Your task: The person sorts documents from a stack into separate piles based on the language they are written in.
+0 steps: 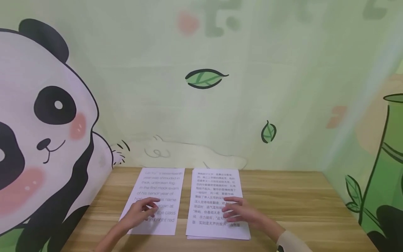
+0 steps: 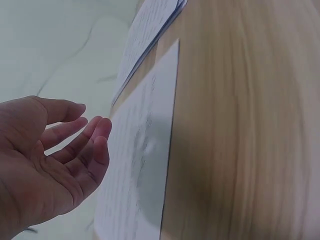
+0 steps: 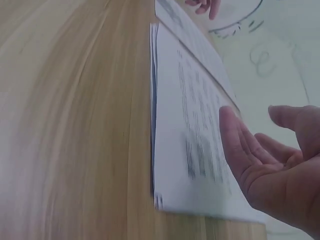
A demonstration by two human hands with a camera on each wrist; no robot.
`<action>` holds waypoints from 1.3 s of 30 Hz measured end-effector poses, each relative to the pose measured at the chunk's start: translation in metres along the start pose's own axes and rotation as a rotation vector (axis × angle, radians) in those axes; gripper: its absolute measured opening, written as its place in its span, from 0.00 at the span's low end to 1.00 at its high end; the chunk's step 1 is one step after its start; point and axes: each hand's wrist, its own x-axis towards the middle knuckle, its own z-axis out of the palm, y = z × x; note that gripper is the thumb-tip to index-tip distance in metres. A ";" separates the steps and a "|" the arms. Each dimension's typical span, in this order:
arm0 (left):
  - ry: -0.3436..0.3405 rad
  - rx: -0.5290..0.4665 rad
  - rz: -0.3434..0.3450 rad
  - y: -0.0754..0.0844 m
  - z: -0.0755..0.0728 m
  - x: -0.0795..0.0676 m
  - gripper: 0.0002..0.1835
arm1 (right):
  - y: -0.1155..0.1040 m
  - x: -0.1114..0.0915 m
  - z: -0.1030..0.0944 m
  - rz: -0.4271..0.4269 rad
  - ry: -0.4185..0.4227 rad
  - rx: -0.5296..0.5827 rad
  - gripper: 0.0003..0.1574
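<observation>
On the left lies a sheet of paper point(image 1: 157, 225) printed with large English text. Beside it, to the right, is a small stack of paper point(image 1: 214, 213) whose top page carries Chinese text; the sheet edges show in the right wrist view. My left hand point(image 1: 140, 211) hovers over the English sheet, fingers loosely bent and holding nothing. Above the right side of the stack, my right hand point(image 1: 240, 211) has its fingers relaxed and apart, also with nothing in them. Both hands cover part of the print in the head view.
The papers lie on a wood-grain table point(image 1: 283, 199). Behind it hangs a pale green backdrop point(image 1: 141, 94) with a painted panda point(image 1: 75, 98) at left, leaves, and a green bamboo stalk point(image 1: 390, 157) at right.
</observation>
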 end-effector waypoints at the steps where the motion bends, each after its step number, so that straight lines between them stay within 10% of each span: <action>1: -0.022 -0.016 0.005 0.003 0.005 0.001 0.21 | 0.002 -0.003 -0.006 -0.005 -0.001 -0.005 0.38; 15: -0.207 -0.110 0.090 0.025 0.051 0.014 0.24 | 0.022 -0.044 -0.062 -0.073 -0.031 0.001 0.43; 25: -0.194 -0.108 0.008 0.016 0.074 0.014 0.28 | 0.039 -0.043 -0.058 -0.014 0.025 -0.058 0.41; 39: -0.211 -0.003 0.070 0.029 0.099 0.025 0.16 | 0.028 -0.037 -0.047 0.078 0.121 -0.186 0.37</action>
